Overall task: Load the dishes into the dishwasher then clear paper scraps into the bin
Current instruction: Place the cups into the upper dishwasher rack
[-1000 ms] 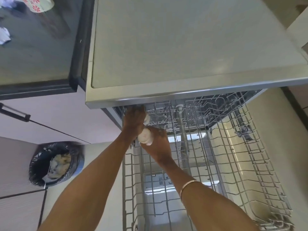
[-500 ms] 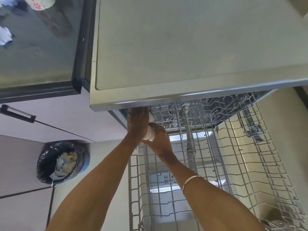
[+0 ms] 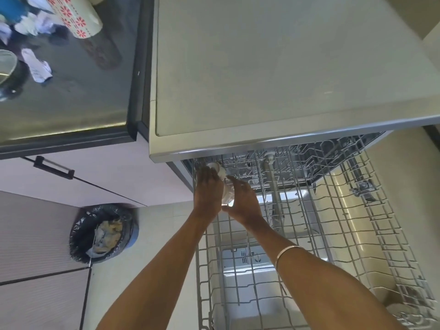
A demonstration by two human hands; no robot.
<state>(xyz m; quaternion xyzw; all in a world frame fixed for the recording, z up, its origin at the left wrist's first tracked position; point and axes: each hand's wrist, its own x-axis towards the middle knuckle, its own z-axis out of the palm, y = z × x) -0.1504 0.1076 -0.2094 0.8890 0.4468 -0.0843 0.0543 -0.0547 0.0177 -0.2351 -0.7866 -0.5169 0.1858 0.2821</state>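
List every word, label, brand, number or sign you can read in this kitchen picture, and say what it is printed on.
None can be read.
Crumpled paper scraps on the dark counter: faint print, too blurred.
Patterned cup: red flower motifs only, no words.
Panel seen through the dishwasher rack: marks too small to read.

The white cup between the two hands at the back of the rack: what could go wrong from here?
1. The white cup is held only by the left hand; the right hand has straight fingers, so it could slip.
2. The rack wires around it are close, so the cup may knock them or settle tilted.
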